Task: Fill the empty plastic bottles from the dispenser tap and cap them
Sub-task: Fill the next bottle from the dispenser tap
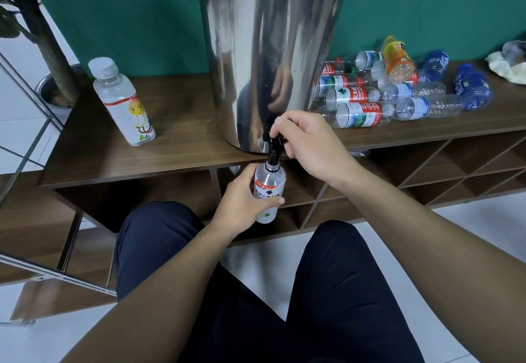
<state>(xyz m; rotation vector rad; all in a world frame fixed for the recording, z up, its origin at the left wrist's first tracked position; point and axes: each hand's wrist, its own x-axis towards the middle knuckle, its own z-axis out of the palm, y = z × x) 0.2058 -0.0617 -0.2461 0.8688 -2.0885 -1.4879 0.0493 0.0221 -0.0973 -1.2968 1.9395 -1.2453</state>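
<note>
A clear plastic bottle (269,189), cylindrical and uncapped, is held upright with its open neck directly under the black tap (273,146) of the dispenser (267,58), in front of the shelf edge. Its white label carries a red diagonal band and dark Chinese characters, partly hidden by fingers, with a small green mark lower down. The left hand (244,200) grips the bottle around its middle, fingers and thumb curled round the label. The right hand (307,140) is closed on the tap's lever, fingertips pinching its top. The dispenser is a tall cylinder of polished stainless steel, mirror-bright, with a darker rim at the top; it stands on a brown wood-grain shelf (176,146) with open compartments beneath. To its left stands a capped bottle (123,103), clear, with a ribbed white cap and a white label bearing a yellow cartoon figure and a red band. To its right lies a pile of empty bottles (395,92), on their sides: several with red-and-white labels showing green mountains, one with an orange label, two of blue plastic, others clear and ribbed. Their writing is too small to read. Behind is a matte teal wall (136,18); below, white floor tiles and the person's dark trousers (336,291).
</note>
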